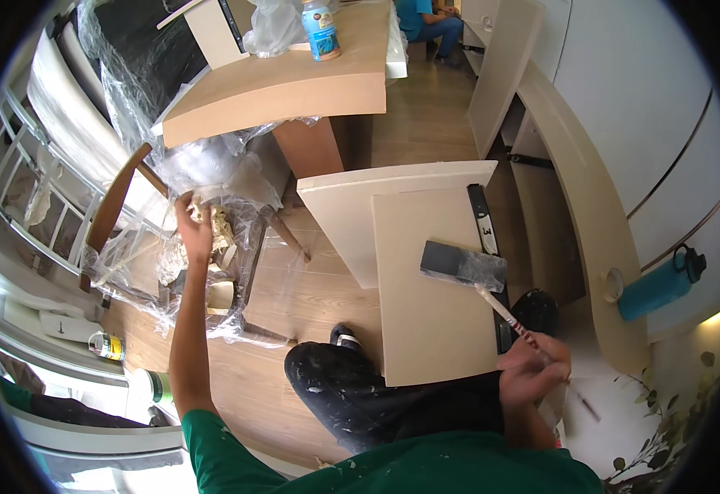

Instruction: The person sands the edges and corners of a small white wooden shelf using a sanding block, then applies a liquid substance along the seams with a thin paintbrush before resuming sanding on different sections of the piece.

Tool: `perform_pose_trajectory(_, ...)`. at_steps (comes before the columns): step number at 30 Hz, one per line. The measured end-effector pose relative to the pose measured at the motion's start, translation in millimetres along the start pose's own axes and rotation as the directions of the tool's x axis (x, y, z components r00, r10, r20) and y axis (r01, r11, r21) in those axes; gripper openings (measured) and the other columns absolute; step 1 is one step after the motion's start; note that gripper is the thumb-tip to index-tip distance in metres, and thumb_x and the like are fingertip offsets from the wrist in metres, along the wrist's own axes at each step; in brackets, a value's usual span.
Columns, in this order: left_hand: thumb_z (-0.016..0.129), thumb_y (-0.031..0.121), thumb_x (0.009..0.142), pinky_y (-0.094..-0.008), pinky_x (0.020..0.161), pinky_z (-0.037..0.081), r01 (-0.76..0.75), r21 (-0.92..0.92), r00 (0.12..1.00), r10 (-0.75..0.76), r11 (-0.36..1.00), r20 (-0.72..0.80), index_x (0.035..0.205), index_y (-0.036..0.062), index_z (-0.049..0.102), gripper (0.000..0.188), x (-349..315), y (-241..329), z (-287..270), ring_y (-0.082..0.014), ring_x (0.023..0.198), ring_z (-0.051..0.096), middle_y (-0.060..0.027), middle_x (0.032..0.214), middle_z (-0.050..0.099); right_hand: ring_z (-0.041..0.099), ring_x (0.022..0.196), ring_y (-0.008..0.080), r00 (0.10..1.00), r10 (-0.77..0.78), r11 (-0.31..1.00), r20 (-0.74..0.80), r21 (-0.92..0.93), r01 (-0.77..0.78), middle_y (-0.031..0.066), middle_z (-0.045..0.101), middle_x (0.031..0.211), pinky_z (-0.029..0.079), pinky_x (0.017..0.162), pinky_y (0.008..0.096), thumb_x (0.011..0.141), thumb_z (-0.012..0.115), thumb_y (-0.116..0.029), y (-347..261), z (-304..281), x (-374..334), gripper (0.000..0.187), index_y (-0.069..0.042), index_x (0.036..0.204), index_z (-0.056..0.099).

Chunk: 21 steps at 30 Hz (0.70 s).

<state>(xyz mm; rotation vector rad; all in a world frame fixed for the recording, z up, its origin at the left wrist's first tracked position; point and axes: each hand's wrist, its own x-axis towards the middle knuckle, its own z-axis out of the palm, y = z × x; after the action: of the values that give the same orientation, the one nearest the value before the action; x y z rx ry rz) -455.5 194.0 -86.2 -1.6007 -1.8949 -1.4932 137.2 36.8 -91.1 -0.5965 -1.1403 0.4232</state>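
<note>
In the head view, the right hand (534, 368) has its grip closed around a thin stick tool (504, 310). The tool's pale end meets a dark grey flat block (450, 259) over a cream board (426, 337). I cannot tell if the 2 parts are joined. The board is in front of the person, with its near edge by the black trousers (335, 387).

The stick looks light and stiff, so a soft hold should do. The middle of its handle seems a good place to take it. The block looks hard and flat, and its 2 long sides could be pinched. Its shiny end may be slippery.

The left hand (194, 230) is at a crumpled cream heap (222, 235) on a chair (117, 193) draped in clear plastic (100, 263). I cannot tell if that grip is pinched on the heap or just touching it. The heap looks light and soft, and could be scooped up from its top. The plastic looks thin, floppy and easy to tear.
</note>
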Motion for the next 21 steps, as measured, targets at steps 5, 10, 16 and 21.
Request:
perform_pose_trajectory(5, 0.079, 0.010, 0.090, -0.0398, 0.105, 0.047, 0.167, -0.573, 0.898, 0.116, 0.802, 0.425, 0.142, 0.0017, 0.048, 0.061, -27, 158, 34, -0.0251, 0.122, 0.059, -0.0154, 0.135, 0.060, 0.065, 0.052, 0.0238, 0.853, -0.480, 0.866, 0.204, -0.048, 0.498, 0.0123, 0.064, 0.061, 0.053, 0.048, 0.0326, 0.110, 0.046, -0.035, 0, 15, 1, 0.044, 0.007, 0.104, 0.057)
perform_pose_trajectory(10, 0.081, 0.003, 0.086, -0.0395, 0.107, 0.048, 0.281, -0.631, 0.832, 0.144, 0.723, 0.536, 0.142, 0.0017, 0.044, 0.067, -54, 183, 72, -0.0214, 0.122, 0.061, -0.0138, 0.129, 0.064, 0.071, 0.061, 0.0281, 0.901, -0.351, 0.885, 0.255, -0.224, 0.409, 0.0166, 0.068, 0.073, 0.056, 0.055, 0.0353, 0.111, 0.041, -0.039, -5, 23, 4, 0.051, 0.004, 0.090, 0.057)
perform_pose_trajectory(16, 0.078, -0.005, 0.087, -0.0344, 0.093, 0.058, 0.341, -0.705, 0.909, -0.027, 0.622, 0.416, 0.135, 0.0022, 0.045, 0.059, -61, 199, 78, -0.0201, 0.105, 0.070, -0.0141, 0.113, 0.069, 0.069, 0.064, 0.0269, 0.892, -0.428, 0.856, 0.143, -0.253, 0.451, 0.0187, 0.068, 0.074, 0.055, 0.056, 0.0374, 0.111, 0.037, -0.052, 9, 21, 15, 0.066, 0.009, 0.100, 0.058)
perform_pose_trajectory(21, 0.081, -0.007, 0.083, -0.0318, 0.086, 0.058, 0.297, -0.744, 0.940, -0.046, 0.599, 0.338, 0.133, 0.0018, 0.044, 0.063, -80, 217, 78, -0.0196, 0.094, 0.073, -0.0141, 0.098, 0.074, 0.071, 0.076, 0.0281, 0.935, -0.336, 0.846, -0.113, -0.472, 0.248, 0.0224, 0.075, 0.090, 0.053, 0.063, 0.0360, 0.114, 0.028, -0.051, 45, -7, 44, 0.072, 0.013, 0.131, 0.057)
